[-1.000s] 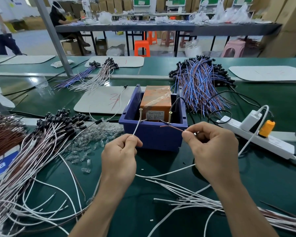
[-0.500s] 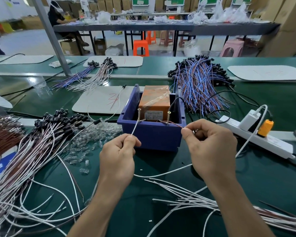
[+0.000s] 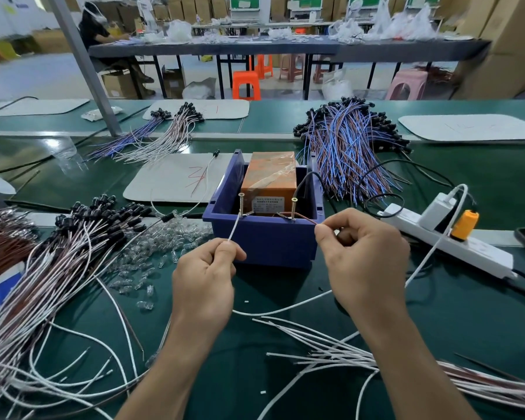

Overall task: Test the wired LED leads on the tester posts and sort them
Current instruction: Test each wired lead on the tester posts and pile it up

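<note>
A blue bin (image 3: 264,244) holds an orange tester box (image 3: 269,177) with two brass screw posts, the left post (image 3: 241,203) and the right post (image 3: 293,207). My left hand (image 3: 205,280) pinches a white lead (image 3: 233,230) whose tip touches the foot of the left post. My right hand (image 3: 364,259) pinches a brown lead (image 3: 303,219) that reaches the foot of the right post. A pile of wired LEDs with black heads (image 3: 73,237) lies at the left. Loose white leads (image 3: 331,350) lie at the lower right.
Clear LED caps (image 3: 164,247) are scattered left of the bin. A blue and brown wire bundle (image 3: 346,147) lies behind right. A white power strip (image 3: 449,237) with an orange plug sits at right. A white mat (image 3: 176,177) lies behind the bin.
The brown lead in my right hand has come down against the right post. The white lead stays at the left post. Both hands have barely shifted.
</note>
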A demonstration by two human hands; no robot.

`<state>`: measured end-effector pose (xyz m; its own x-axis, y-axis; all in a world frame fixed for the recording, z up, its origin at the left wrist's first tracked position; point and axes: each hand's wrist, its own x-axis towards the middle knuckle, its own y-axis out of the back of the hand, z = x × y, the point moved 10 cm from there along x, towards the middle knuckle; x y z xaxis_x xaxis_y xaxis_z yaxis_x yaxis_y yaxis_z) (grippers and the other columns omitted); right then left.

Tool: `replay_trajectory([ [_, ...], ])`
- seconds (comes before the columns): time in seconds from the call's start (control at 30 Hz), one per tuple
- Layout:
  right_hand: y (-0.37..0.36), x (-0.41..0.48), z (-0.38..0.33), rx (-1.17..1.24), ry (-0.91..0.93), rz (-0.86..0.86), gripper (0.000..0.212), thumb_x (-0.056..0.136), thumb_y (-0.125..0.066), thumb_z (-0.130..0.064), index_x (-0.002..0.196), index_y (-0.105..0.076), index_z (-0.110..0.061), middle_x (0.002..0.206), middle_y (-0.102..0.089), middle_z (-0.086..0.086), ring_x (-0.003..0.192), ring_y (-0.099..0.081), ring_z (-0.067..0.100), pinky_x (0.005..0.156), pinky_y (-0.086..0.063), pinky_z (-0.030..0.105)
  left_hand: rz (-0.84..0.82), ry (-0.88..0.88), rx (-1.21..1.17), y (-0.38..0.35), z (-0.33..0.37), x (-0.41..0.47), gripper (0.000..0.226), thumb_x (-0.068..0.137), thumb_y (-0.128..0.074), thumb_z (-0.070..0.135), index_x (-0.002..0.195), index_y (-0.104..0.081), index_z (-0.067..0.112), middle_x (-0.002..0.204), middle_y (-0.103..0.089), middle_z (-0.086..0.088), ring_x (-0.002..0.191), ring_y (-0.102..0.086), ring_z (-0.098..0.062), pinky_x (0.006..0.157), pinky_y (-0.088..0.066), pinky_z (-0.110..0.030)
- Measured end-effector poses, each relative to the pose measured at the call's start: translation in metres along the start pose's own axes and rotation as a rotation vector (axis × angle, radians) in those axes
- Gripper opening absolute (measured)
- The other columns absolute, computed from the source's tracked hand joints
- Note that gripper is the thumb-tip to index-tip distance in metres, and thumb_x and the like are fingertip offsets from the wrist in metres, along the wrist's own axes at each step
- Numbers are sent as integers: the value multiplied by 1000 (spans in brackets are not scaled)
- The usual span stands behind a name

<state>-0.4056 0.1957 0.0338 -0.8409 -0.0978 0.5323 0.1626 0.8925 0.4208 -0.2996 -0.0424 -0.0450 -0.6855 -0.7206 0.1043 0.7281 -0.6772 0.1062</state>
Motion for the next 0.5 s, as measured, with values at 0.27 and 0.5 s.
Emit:
replay_trajectory([
  [0.27,-3,-1,-2,-10,0,17,20,85,-74,-33,71,-63,-23,60,-59,-16,50,-48,15,47,-32,19,0,17,-39,0,1,-1,27,82,-54,35,71,-73,18,49,-37,10,44,-27,-15,50,-25,-26],
  [0.5,-2,-1,-2,-8,9,31,21,85,-72,-34,71,-62,-23,63,-60,-18,50,-48,14,51,-36,19,-11,22,-64,-2,6,-5,27,82,-53,31,68,-72,17,50,-35,9,43,-27,-13,46,-24,-25],
])
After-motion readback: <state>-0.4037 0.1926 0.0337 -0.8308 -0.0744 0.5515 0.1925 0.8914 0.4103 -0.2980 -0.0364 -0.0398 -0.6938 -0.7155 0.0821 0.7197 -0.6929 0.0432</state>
